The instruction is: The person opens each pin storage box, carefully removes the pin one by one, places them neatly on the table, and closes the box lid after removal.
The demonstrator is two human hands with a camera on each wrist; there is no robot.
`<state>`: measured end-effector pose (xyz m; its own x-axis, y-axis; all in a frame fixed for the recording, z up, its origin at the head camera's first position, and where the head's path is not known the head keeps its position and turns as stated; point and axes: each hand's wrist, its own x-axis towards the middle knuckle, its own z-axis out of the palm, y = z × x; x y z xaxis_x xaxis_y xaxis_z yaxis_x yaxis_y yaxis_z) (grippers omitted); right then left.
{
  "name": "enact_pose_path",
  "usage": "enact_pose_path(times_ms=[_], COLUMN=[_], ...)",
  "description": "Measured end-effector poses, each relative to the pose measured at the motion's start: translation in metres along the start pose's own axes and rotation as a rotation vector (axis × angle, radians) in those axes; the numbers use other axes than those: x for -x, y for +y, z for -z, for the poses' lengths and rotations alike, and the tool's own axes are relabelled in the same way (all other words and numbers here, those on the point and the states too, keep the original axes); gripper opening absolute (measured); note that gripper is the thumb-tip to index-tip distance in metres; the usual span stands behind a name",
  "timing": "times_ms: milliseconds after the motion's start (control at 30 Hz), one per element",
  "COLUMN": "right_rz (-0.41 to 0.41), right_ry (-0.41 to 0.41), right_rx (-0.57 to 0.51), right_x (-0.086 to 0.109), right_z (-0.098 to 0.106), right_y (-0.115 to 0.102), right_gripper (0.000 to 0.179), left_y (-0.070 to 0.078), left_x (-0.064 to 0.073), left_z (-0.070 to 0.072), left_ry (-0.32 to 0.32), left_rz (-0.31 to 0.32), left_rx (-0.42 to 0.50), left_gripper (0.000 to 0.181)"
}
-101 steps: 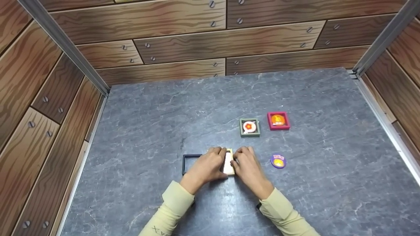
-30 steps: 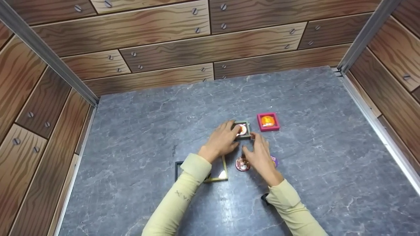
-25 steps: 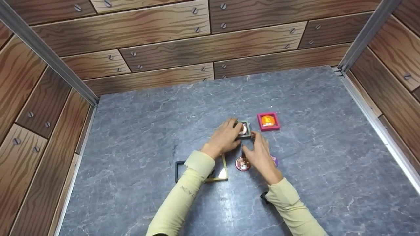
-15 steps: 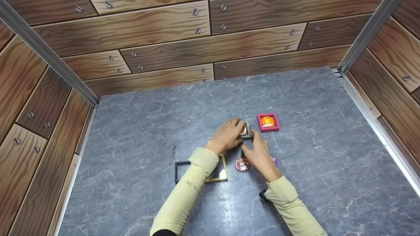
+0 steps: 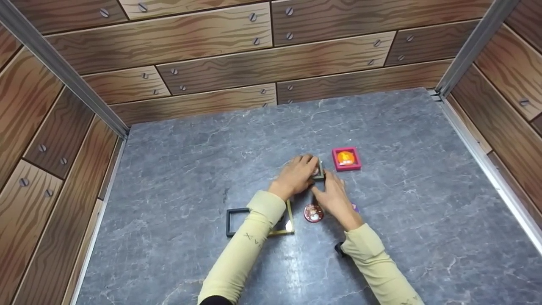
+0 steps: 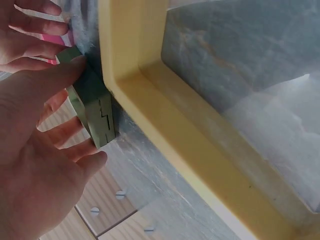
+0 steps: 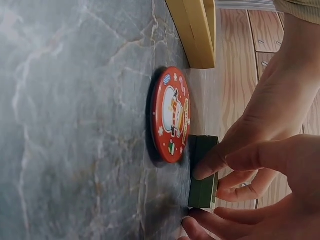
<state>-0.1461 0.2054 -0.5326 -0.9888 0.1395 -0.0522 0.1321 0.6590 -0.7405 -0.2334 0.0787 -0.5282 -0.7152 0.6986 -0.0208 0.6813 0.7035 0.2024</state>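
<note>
My left hand (image 5: pixel 296 173) grips a small green square frame (image 6: pixel 92 97), its thumb on the near side and its fingers reaching round to the far side. Most of that frame is hidden under the hand in the head view; a round badge inside shows only in part. My right hand (image 5: pixel 336 199) is at the frame's right edge, fingertips right beside it, with fingers loosely extended and thumb apart. Between the hands and the person lies a red round badge (image 7: pixel 171 115) with a printed cartoon figure. A yellow frame (image 6: pixel 155 125) lies under the left forearm.
A pink frame (image 5: pixel 359 159) holding an orange badge (image 5: pixel 346 158) stands behind on the right. A purple badge (image 5: pixel 355 208) is mostly covered by the right hand. The dark frame (image 5: pixel 228 222) lies left of the yellow one. Wood-patterned walls (image 5: pixel 211 51) border the table (image 5: pixel 190 169).
Both hands have left the yellow frame for the green one. The red badge has come into view on the table. Lately the left hand has edged right, covering more of the green frame.
</note>
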Motion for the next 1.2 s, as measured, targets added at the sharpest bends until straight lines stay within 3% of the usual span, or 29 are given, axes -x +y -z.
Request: enact_pose_path(times_ms=[267,567,867,1200], right_rz=[-0.018,-0.017,-0.003,-0.031], right_ry=[-0.031,-0.036,-0.032,-0.024], right_rx=[0.077,0.069,-0.045,-0.244], right_x=[-0.001,-0.001,-0.001,0.004], right_z=[-0.003,-0.001,0.005,0.01], right_y=[-0.001,-0.001,0.0,-0.003], right_gripper=[0.065,0.056,0.054,0.038], left_y=[0.0,0.0,-0.004,-0.011], left_x=[0.003,0.01,0.022,0.046], left_z=[-0.002,-0.002,0.004,0.021], left_ry=[0.011,0.032,0.052,0.042], left_rz=[-0.018,-0.053,-0.096,-0.108], left_rx=[-0.017,0.015,0.067,0.13], left_gripper=[0.045,0.045,0.049,0.059])
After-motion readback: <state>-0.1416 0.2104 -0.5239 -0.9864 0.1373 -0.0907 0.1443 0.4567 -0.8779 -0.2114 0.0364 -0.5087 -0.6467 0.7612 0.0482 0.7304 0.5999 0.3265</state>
